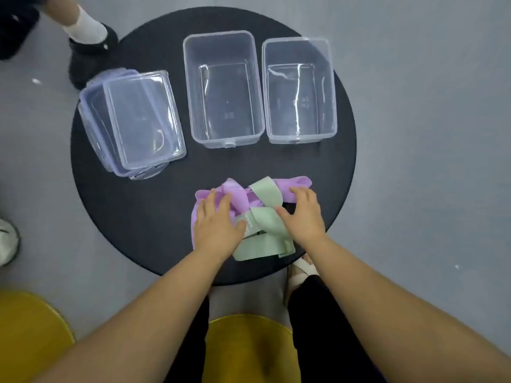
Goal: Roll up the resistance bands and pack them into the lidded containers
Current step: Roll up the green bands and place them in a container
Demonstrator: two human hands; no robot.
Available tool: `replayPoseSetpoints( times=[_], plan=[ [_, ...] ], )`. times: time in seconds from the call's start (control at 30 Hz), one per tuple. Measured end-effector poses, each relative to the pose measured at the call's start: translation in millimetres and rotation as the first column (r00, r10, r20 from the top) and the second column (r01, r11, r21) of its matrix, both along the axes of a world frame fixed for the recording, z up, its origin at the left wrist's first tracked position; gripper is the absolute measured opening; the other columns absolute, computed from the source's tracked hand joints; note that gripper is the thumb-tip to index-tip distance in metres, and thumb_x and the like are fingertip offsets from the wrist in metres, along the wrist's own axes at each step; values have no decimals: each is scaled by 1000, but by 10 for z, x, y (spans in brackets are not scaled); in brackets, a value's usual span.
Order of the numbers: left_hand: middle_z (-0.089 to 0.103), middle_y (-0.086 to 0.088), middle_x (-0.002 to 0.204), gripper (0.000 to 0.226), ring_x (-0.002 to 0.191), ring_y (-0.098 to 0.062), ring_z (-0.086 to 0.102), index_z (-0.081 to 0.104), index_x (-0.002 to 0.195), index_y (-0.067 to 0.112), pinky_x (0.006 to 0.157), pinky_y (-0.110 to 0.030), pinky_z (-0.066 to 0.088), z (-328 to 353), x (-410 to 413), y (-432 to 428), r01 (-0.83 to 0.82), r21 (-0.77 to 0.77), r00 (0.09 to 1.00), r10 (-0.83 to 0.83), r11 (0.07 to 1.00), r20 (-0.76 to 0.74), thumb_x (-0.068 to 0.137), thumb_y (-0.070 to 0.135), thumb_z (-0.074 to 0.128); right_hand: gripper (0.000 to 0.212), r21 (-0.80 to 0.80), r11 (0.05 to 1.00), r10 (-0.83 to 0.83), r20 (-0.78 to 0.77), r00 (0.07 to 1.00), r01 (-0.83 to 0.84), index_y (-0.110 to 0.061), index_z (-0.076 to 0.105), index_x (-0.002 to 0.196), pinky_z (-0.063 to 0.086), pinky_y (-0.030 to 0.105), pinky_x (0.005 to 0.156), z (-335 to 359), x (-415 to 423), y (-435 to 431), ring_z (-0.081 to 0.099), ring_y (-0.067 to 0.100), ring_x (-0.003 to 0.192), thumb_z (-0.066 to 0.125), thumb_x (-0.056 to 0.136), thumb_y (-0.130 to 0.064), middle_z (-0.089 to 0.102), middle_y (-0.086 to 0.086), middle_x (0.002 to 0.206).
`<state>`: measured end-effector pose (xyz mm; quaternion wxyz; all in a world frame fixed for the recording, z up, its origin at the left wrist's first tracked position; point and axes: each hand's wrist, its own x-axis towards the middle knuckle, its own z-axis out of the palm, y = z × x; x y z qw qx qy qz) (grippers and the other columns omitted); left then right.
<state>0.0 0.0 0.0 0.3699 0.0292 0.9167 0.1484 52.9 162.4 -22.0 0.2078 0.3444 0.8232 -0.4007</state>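
Head view: left hand [215, 225] lies flat on the purple band [237, 194]. Right hand [302, 217] arches over its other end, grip unclear. Purple and green band [266, 190] sit tangled near the table's [132, 211] near edge, with no single long axis; purple runs roughly left-right. Tugging one could drag the other off. Beyond, two open containers [224, 100] stand lengthwise away, lids [138, 120] left.
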Motion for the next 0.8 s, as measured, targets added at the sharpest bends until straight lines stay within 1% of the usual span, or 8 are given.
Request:
replayPoseSetpoints(
  times=[0.1, 0.17, 0.23, 0.33, 0.4, 0.5, 0.63, 0.8],
  plan=[
    [-7, 0, 159, 82, 145, -24, -6, 7, 149, 32, 114, -44, 14, -263, -44, -94, -3, -9, 996, 2, 1000, -86, 85, 53, 55, 82, -21, 999, -27, -44, 999, 26, -24, 24, 147, 31, 40, 106, -230, 31, -137, 14, 21, 141, 67, 81, -47, -3, -3, 158],
    [0, 2, 159, 90, 145, -23, 0, 4, 149, 33, 113, -45, 17, -427, -50, -190, -41, 54, 994, 46, 998, -98, 82, 56, 58, 88, -66, 998, -13, -54, 998, 9, -27, 20, 148, 28, 39, 109, -368, 87, -250, 10, 19, 143, 69, 78, -48, -5, -5, 158],
    [25, 2, 153, 85, 140, -25, 22, 13, 149, 32, 109, -44, 27, -566, 9, -275, -36, 113, 993, 49, 993, -112, 82, 51, 62, 83, -42, 999, 0, -97, 995, -4, -26, 23, 147, 30, 36, 107, -503, 166, -320, 19, 21, 140, 70, 80, -41, 15, 0, 156],
    [56, -3, 123, 48, 115, -28, 48, 48, 132, 24, 90, -34, 38, -713, 87, -429, 52, 116, 980, -28, 992, -197, 85, 31, 61, 63, -65, 997, -60, -207, 976, 47, -28, 38, 139, 40, 28, 84, -599, 239, -343, 45, 20, 118, 68, 83, -27, 51, 0, 127],
    [62, -3, 111, 28, 103, -26, 54, 62, 116, 20, 78, -29, 38, -753, 107, -525, 3, 167, 973, 36, 986, -229, 88, 23, 58, 57, -143, 985, -127, -233, 964, 95, -32, 42, 134, 40, 21, 72, -606, 254, -324, 51, 14, 102, 66, 85, -19, 55, -8, 113],
    [64, 0, 100, 18, 89, -18, 58, 68, 102, 20, 72, -27, 40, -677, 64, -600, -136, 310, 948, 214, 941, -234, 90, 18, 55, 51, -214, 961, -231, -278, 932, 174, -32, 46, 129, 38, 10, 65, -549, 257, -220, 52, 7, 90, 64, 86, -12, 52, -21, 97],
    [64, -4, 75, 15, 49, -1, 57, 61, 83, 23, 54, -20, 47, -551, 94, -700, -241, 441, 910, 358, 865, -206, 92, 15, 52, 50, -229, 950, -284, -345, 895, 213, -26, 46, 132, 39, 19, 79, -504, 323, -91, 53, 10, 100, 61, 88, -9, 53, -11, 112],
    [67, -11, 80, 12, 70, -30, 66, 63, 95, 20, 63, -40, 58, -521, 158, -734, -285, 432, 935, 347, 856, -70, 90, 17, 52, 45, -231, 963, -214, -327, 921, 142, -30, 53, 123, 44, 24, 80, -459, 387, -5, 58, 13, 100, 55, 88, -3, 59, -9, 112]
  ],
)
